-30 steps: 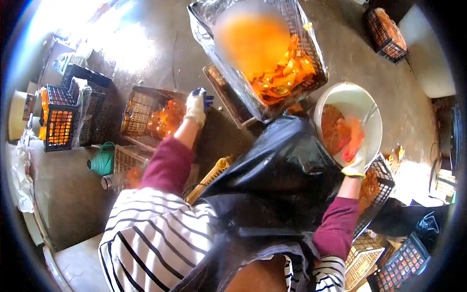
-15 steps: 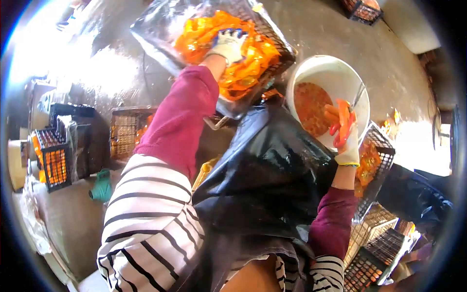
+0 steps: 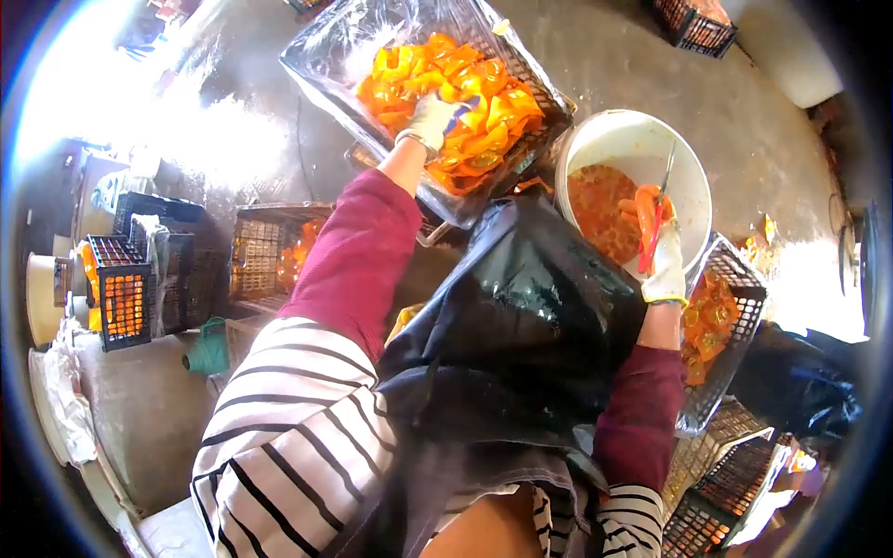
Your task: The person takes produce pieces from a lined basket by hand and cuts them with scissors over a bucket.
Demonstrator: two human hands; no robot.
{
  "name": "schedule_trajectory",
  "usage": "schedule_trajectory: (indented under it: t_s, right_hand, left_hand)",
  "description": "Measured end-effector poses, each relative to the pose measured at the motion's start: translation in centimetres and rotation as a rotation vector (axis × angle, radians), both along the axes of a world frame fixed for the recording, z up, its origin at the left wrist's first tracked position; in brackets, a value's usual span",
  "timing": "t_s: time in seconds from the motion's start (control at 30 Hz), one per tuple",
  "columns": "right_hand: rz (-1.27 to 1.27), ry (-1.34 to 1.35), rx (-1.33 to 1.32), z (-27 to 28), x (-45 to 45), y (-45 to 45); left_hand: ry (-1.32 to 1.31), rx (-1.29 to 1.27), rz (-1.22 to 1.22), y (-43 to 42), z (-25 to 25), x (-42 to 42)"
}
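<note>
My left hand (image 3: pixel 437 121), in a white glove with blue fingertips, reaches into a plastic-lined crate (image 3: pixel 321 70). Its fingers are curled around an orange pepper (image 3: pixel 479 149) among a heap of others, some split or hollow. My right hand (image 3: pixel 660 251) is over the inside of a white bucket (image 3: pixel 693 177). Closed in it are red-handled scissors (image 3: pixel 650 242), their metal blade pointing up and away from me. The fingers of this hand look orange, and its cuff is white. Reddish-orange bits (image 3: pixel 595 200) cover the bucket's bottom.
Right of the bucket stands another lined crate (image 3: pixel 744 307) of orange peppers. More crates stand at the left (image 3: pixel 251 251) and lower right (image 3: pixel 726 502). A green container (image 3: pixel 206 346) lies at the left. My black apron (image 3: pixel 521 316) spreads over my lap.
My left hand has gone from lying spread on the peppers to curled fingers. The scissor blade in my right hand has swung more upright. The view has shifted slightly.
</note>
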State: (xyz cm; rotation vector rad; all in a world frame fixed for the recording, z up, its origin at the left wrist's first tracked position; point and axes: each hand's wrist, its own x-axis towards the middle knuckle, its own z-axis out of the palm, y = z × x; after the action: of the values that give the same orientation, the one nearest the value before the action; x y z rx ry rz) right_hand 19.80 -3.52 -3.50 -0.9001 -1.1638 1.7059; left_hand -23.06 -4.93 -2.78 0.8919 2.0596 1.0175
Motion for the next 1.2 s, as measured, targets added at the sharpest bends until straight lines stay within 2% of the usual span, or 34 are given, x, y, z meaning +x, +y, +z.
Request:
schedule_trajectory:
  t_s: [0.1, 0.17, 0.23, 0.27, 0.37, 0.4, 0.43, 0.47, 0.5, 0.53, 0.63, 0.73, 0.8, 0.9, 0.97, 1.03, 1.13, 1.2]
  right_hand:
    - [-0.077, 0.075, -0.137, -0.5, 0.3, -0.5]
    - [-0.166, 0.041, -0.182, -0.9, 0.5, -0.4]
    - [-0.206, -0.003, -0.201, -0.8, 0.5, -0.4]
    - [-0.201, -0.029, -0.193, -0.5, 0.3, -0.6]
    - [-0.164, -0.088, -0.193, 0.1, -0.4, -0.9]
    - [-0.153, -0.107, -0.196, 0.5, -0.6, -1.1]
    - [-0.155, -0.11, -0.279, 1.0, -0.9, -1.4]
    - [-0.162, -0.112, -0.362, 1.8, -1.2, -1.6]
    - [-0.174, -0.115, -0.445, 2.8, -1.5, -1.8]
    - [-0.166, -0.136, -0.373, 4.1, -1.8, -2.2]
    - [-0.106, -0.088, -0.196, 1.6, -0.9, -1.2]
    - [-0.118, -0.209, -0.245, 2.3, 0.0, -1.1]
    - [-0.062, -0.25, -0.317, 1.7, 0.5, -0.8]
    - [0.093, -0.613, -0.042, 0.4, 0.8, 0.0]
    - [0.16, -0.724, 0.095, 0.2, 0.7, 0.3]
    - [0.199, -0.661, 0.138, 0.2, 0.1, 0.2]
    - [0.215, -0.43, 0.042, -0.1, -0.7, 0.0]
    - [0.205, -0.414, -0.059, 0.9, -0.9, -0.4]
  left_hand:
    - [-0.5, 0.194, 0.229, -0.6, 0.4, -2.7]
    - [-0.955, 0.427, 0.457, -0.9, -0.4, -3.4]
    - [-0.492, 0.483, 0.219, -2.1, 0.8, -0.8]
    - [-0.375, 0.544, 0.122, -1.5, -2.3, -1.9]
    - [-0.173, 0.512, -0.037, -2.0, -0.8, 0.9]
    - [0.039, 0.454, -0.176, -1.8, -0.4, 2.2]
    - [0.501, 0.444, -0.344, -1.7, 1.1, 4.5]
    - [0.525, 0.371, -0.474, -2.4, 6.6, 8.6]
    - [0.326, 0.424, -0.536, -1.3, 7.3, 11.2]
    - [0.122, 0.463, -0.59, -0.2, 8.0, 13.8]
    - [0.27, 0.504, -0.646, 2.2, 6.8, 18.8]
    - [-0.173, 0.5, -0.535, 4.0, 1.4, 20.5]
    - [-0.467, 0.57, -0.316, 4.5, 1.1, 21.3]
    - [-0.712, 0.627, -0.064, 4.7, 2.4, 21.8]
    - [-0.669, 0.563, -0.074, 4.8, 3.0, 21.7]
    - [-0.643, 0.467, -0.098, 5.0, 3.2, 21.8]
    - [-0.46, 0.412, -0.184, 8.1, -3.0, 21.1]
    - [-0.371, 0.408, -0.22, 7.9, -2.4, 21.1]
